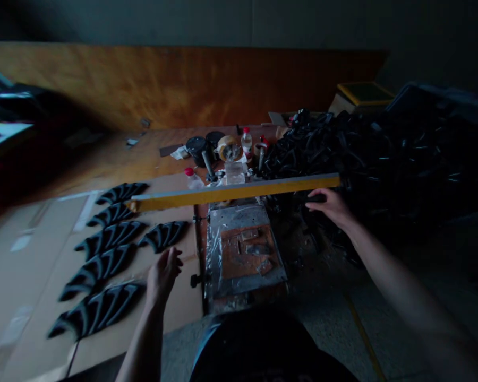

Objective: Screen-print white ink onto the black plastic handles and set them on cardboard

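Note:
My left hand (164, 273) is over the cardboard, fingers loosely bent and apart, with nothing visible in them. Just beyond its fingertips lies a short row of black curved plastic pieces (165, 235). Further left, similar black pieces lie nested in several rows (99, 268). On the other side, my right hand (331, 206) pinches a black curved piece (316, 198) at the near edge of a large heap of black pieces (366, 143). The fingers hide part of that piece.
A yellow bar (239, 191) spans the work area above a metal plate (245, 289) bearing a brown board (231, 260). Behind stand a bottle with a red cap (246, 140), tape rolls (228, 148) and black tubs (197, 150). Flattened cardboard (40, 265) covers the left.

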